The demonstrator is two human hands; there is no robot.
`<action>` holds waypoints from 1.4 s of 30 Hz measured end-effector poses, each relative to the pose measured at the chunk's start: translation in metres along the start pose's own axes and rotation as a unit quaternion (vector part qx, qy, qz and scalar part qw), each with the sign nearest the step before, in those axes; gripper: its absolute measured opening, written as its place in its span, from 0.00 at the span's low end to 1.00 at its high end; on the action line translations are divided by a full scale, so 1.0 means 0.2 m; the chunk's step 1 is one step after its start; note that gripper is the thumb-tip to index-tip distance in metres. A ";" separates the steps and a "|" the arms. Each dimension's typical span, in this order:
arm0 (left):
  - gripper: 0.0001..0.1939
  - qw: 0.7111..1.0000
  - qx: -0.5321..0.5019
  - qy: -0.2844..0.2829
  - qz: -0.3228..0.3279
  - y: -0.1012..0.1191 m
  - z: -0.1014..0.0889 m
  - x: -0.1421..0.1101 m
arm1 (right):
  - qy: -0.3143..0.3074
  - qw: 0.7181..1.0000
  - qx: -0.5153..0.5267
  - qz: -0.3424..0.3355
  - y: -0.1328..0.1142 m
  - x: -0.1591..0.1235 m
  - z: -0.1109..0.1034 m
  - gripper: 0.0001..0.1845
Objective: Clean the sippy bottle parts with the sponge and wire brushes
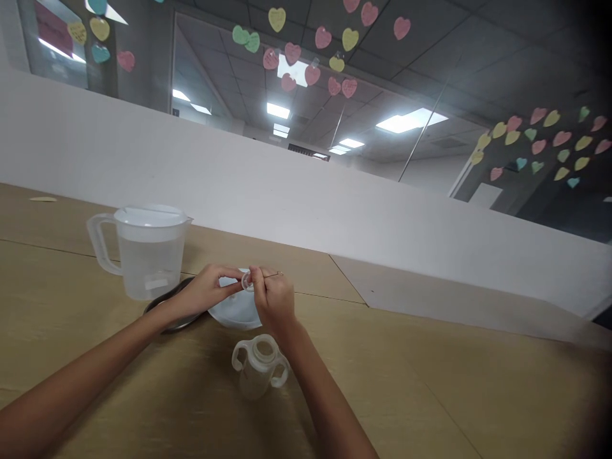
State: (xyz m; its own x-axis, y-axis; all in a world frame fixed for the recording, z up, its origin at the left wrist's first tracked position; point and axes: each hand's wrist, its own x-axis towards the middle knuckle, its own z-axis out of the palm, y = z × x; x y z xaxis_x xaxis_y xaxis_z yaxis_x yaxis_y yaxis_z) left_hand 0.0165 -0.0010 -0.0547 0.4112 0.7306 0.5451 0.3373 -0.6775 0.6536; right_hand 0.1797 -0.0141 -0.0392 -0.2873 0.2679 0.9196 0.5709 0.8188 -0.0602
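My left hand [210, 291] pinches a small clear round piece, perhaps a bottle nipple [247, 281], between thumb and fingertips. Close against it, my right hand [275, 299] is closed around a thin wire-handled tool [276, 275] whose small looped end sticks out to the right; its other end is hidden at the clear piece. Both hands are above a pale bluish bowl [236, 313]. Nearer to me stands a translucent baby bottle [257, 373] with two curved side handles and an uncovered top, beside my right forearm.
A lidded plastic pitcher [152, 261] holding clear liquid stands at the left, its handle facing left. A dark-rimmed metal tray [179, 326] lies partly under my left wrist. Behind the wooden table [382, 382] runs a white low wall [287, 197] below glass with heart-shaped notes.
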 end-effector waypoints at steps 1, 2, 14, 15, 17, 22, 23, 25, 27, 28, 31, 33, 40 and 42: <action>0.15 1.000 -0.007 -0.001 -0.005 -0.02 0.00 0.00 | 0.003 0.999 0.027 0.019 -0.02 0.01 -0.02 0.22; 0.16 1.000 -0.014 -0.002 -0.008 -0.03 0.00 0.00 | 0.009 0.998 0.050 0.034 -0.04 0.02 -0.05 0.22; 0.15 0.997 -0.076 0.022 -0.009 0.04 0.01 -0.01 | 0.014 0.998 0.068 -0.004 -0.09 0.00 -0.05 0.21; 0.15 0.997 -0.074 0.031 -0.010 0.04 0.02 -0.01 | 0.009 0.997 0.071 -0.001 -0.08 -0.01 -0.04 0.21; 0.14 0.997 -0.065 0.044 -0.012 0.05 0.02 -0.01 | 0.006 0.997 0.081 0.015 -0.05 -0.02 -0.01 0.21; 0.14 0.998 0.033 0.036 0.025 0.04 0.01 -0.01 | -0.030 0.995 0.077 0.050 0.00 -0.02 0.03 0.22; 0.14 0.996 0.071 0.039 0.043 0.04 0.01 -0.01 | -0.040 0.995 0.075 0.059 0.00 -0.02 0.02 0.22; 0.14 0.984 0.143 0.057 0.095 0.02 0.02 -0.01 | -0.042 0.992 0.084 0.078 -0.03 0.01 -0.02 0.22; 0.14 0.968 0.182 0.089 0.149 0.00 0.03 -0.01 | -0.022 0.991 0.101 0.090 -0.06 0.04 -0.08 0.22; 0.13 0.961 0.189 0.105 0.171 -0.01 0.03 -0.01 | -0.007 0.990 0.108 0.090 -0.08 0.06 -0.11 0.21; 0.12 0.951 0.190 0.132 0.206 -0.01 0.03 -0.01 | 0.038 0.990 0.109 0.077 -0.13 0.10 -0.20 0.21; 0.12 0.950 0.190 0.135 0.206 -0.01 0.04 -0.01 | 0.063 0.991 0.099 0.069 -0.15 0.11 -0.25 0.21; 0.12 0.951 0.208 0.148 0.174 -0.02 0.02 0.00 | 0.108 0.990 0.077 0.043 -0.17 0.11 -0.28 0.20; 0.12 0.949 0.212 0.155 0.173 -0.03 0.01 0.01 | 0.112 0.990 0.077 0.035 -0.17 0.11 -0.28 0.19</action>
State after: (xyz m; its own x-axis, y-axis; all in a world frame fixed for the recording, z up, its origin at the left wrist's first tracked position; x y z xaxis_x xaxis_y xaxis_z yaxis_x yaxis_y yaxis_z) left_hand 0.0161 0.0040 -0.0592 0.3118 0.4041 0.8599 0.5658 -0.8061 0.1736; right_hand 0.1970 -0.0653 0.0047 -0.0629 0.2219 0.9730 0.4552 0.8740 -0.1698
